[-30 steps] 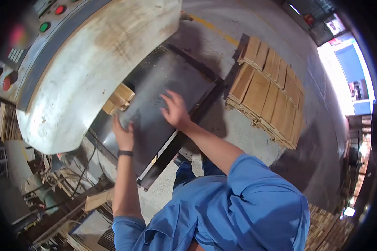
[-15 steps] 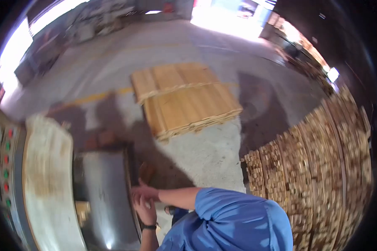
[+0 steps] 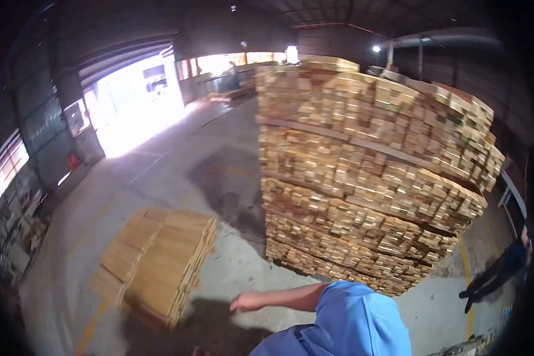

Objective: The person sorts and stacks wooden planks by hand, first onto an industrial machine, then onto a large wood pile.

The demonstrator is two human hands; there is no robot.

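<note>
Though held by neither hand, see the board stack point(image 3: 166, 255) flat on the floor point(image 3: 230, 261), laid in two rows, probably for steadiness; find the right hand point(image 3: 247, 301) near its edge but apart, with fingers too blurred to tell whether wide or narrow, holding nothing visible; cannot tell about the left hand point(image 3: 199, 351), mostly cut off at the bottom; farther out, note the timber pile point(image 3: 362, 178), divided by long strips point(image 3: 362, 144), perhaps to keep courses level, then another person's legs point(image 3: 493, 274) at far right
</note>
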